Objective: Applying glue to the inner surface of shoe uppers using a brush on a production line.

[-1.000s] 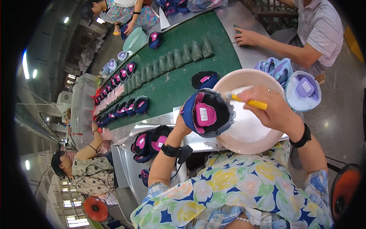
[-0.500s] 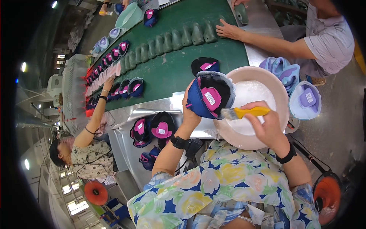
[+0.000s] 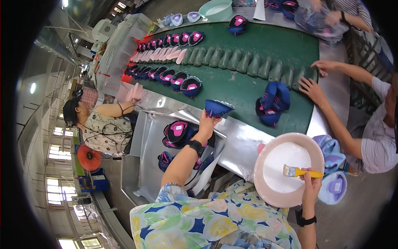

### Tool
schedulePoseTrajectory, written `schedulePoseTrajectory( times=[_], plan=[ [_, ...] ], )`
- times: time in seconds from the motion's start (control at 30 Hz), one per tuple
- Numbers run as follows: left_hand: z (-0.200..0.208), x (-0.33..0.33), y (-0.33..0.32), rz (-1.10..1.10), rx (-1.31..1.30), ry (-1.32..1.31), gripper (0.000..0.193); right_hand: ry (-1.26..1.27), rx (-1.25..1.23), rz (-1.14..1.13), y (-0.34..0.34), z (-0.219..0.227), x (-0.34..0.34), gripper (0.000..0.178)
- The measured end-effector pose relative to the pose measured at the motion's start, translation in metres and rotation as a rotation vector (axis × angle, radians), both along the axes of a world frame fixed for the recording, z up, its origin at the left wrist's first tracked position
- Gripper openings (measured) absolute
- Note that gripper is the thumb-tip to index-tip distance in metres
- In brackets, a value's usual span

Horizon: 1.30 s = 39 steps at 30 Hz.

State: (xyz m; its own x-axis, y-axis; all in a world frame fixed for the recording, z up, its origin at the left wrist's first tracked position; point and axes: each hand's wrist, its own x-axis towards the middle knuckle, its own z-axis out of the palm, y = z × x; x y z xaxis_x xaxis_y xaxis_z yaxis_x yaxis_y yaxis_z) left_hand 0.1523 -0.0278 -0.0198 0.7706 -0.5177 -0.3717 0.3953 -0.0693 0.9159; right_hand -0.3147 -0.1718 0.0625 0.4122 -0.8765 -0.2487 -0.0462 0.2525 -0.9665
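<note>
My left hand (image 3: 208,123) grips a navy-blue shoe upper (image 3: 218,108) from below and holds it up by the near edge of the green table. Its pale scalloped edge faces up, and little of its inside shows. In my right hand (image 3: 311,186) is a paintbrush (image 3: 294,171), held by its yellow handle. The bristles point left over the white liquid (image 3: 282,153) in a pinkish basin (image 3: 259,172). Whether they touch the liquid I cannot tell. Beyond the basin, several navy uppers (image 3: 272,101) are bunched together on the green surface.
Dark green shoe lasts (image 3: 235,59) form a long row on the green table (image 3: 232,83), between rows of navy-pink uppers (image 3: 180,79). A co-worker's hands (image 3: 313,89) reach the row's right end. More uppers (image 3: 175,132) lie in a metal tray (image 3: 145,166). Lilac uppers (image 3: 331,189) lie beside the basin.
The shoe upper has moved away from the brush, leftward toward the table. The brush has come off the upper's edge to over the basin. My view has turned, shifting the whole scene.
</note>
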Motion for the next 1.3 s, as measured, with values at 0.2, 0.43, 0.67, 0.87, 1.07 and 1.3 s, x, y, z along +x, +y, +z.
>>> schedulePoseTrajectory(
  times=[0.2, 0.43, 0.67, 0.87, 1.07, 1.3],
  plan=[
    [-0.039, 0.100, -0.038, 0.066, 0.036, -0.120, 0.056, 0.150, 0.042, 0.002, 0.007, 0.006, 0.035, 0.018],
    [-0.110, 0.196, -0.029, -0.205, 1.005, -0.946, 0.058, 0.303, 0.145, -0.006, 0.017, 0.011, 0.061, 0.017],
    [-0.067, 0.189, -0.070, 0.314, 0.979, -1.164, 0.052, 0.315, 0.203, -0.022, 0.014, 0.004, 0.056, 0.022],
    [-0.022, 0.006, -0.194, -1.011, -0.128, -1.437, 0.050, 0.369, 0.118, -0.056, 0.017, -0.017, 0.026, 0.016],
    [-0.046, -0.029, -0.224, -1.111, 0.109, -1.434, 0.047, 0.431, -0.126, 0.014, 0.005, -0.053, 0.021, 0.014],
    [0.046, -0.045, -0.172, -0.659, 0.265, -0.926, 0.051, 0.374, -0.286, 0.289, 0.024, -0.053, 0.064, 0.014]
  ],
)
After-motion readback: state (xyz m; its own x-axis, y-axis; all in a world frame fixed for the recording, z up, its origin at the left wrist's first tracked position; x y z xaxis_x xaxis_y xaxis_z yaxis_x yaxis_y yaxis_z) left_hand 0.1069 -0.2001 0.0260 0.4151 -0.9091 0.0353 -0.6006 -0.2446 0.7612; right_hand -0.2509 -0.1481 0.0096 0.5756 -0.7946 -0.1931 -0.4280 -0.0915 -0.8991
